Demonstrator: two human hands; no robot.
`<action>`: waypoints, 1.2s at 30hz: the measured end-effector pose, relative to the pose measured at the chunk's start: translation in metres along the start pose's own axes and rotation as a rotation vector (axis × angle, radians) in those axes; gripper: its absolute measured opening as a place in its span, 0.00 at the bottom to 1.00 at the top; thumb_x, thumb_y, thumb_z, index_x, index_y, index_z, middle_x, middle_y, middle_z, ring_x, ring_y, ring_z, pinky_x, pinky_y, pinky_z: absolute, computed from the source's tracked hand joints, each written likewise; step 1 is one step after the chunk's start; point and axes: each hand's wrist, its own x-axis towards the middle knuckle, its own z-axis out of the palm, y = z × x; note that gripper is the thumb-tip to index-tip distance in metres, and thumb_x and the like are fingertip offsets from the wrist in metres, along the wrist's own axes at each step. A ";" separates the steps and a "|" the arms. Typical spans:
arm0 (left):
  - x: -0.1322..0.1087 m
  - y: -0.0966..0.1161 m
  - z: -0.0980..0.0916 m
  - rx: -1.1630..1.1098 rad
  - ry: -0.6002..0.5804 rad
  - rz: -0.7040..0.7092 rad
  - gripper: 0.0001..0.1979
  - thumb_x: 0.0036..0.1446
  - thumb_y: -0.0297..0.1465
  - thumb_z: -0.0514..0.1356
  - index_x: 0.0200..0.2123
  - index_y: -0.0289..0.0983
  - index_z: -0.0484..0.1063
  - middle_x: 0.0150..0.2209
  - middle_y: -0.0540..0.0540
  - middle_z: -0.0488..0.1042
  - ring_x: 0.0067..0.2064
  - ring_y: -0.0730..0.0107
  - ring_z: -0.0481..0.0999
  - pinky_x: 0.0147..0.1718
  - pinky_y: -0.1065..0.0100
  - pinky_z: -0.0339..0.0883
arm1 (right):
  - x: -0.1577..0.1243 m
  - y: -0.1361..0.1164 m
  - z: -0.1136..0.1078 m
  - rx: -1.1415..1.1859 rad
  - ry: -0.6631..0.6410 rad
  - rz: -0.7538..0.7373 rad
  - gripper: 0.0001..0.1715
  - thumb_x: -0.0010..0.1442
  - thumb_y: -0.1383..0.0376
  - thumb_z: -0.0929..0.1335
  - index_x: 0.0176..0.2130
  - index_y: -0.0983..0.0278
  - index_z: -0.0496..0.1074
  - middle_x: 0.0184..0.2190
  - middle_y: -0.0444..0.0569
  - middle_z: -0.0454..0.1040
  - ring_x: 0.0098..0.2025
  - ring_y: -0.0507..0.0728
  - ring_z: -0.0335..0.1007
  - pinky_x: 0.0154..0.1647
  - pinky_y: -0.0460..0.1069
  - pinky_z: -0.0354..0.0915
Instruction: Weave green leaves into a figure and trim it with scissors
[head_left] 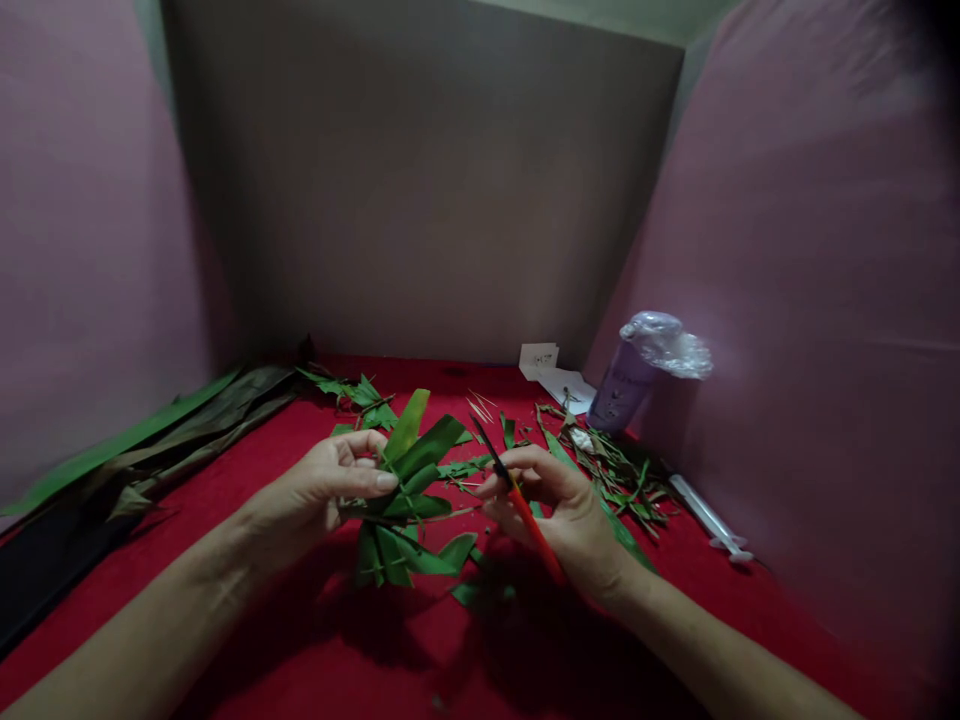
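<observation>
My left hand [341, 480] pinches a bundle of cut green leaf pieces [420, 455] between thumb and fingers. The pieces fan out to the right, and one at the top is yellowish. My right hand [559, 510] is closed around a slim tool with an orange-red handle [536, 535] and a dark, narrow tip pointing up and left. Its exact kind is hard to make out in the dim light. The tip is apart from the bundle, a little to its right. Below the bundle is another group of folded leaf pieces [401, 555], stuck through with thin slivers.
A red cloth [262, 600] covers the table. Long green and brown leaves [165, 440] lie left; leaf scraps [360, 395] are behind. At right are a heap of twigs [630, 485], a syringe [709, 515], a purple cup [622, 385] with clear plastic, and white cards [562, 385]. Walls enclose three sides.
</observation>
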 end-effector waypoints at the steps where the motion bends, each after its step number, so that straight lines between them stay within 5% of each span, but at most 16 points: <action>1: 0.000 -0.003 0.004 -0.004 -0.010 0.001 0.11 0.40 0.25 0.67 0.28 0.37 0.68 0.25 0.51 0.74 0.27 0.72 0.73 0.28 0.71 0.63 | -0.001 -0.002 0.002 0.002 0.005 -0.033 0.14 0.50 0.65 0.71 0.38 0.59 0.67 0.32 0.44 0.75 0.32 0.53 0.70 0.33 0.48 0.66; 11: 0.001 -0.019 0.025 -0.117 -0.146 -0.029 0.09 0.43 0.25 0.66 0.27 0.36 0.68 0.26 0.50 0.76 0.27 0.71 0.73 0.30 0.68 0.67 | -0.003 -0.002 0.010 -0.020 -0.046 0.009 0.14 0.50 0.66 0.69 0.38 0.61 0.65 0.25 0.42 0.72 0.23 0.49 0.64 0.24 0.44 0.61; 36: 0.003 -0.024 0.022 -0.080 -0.107 -0.055 0.13 0.41 0.25 0.67 0.28 0.37 0.66 0.27 0.49 0.75 0.28 0.69 0.75 0.31 0.66 0.66 | -0.008 0.001 0.011 -0.096 0.040 -0.081 0.17 0.48 0.71 0.68 0.40 0.61 0.65 0.26 0.42 0.69 0.26 0.50 0.63 0.25 0.44 0.58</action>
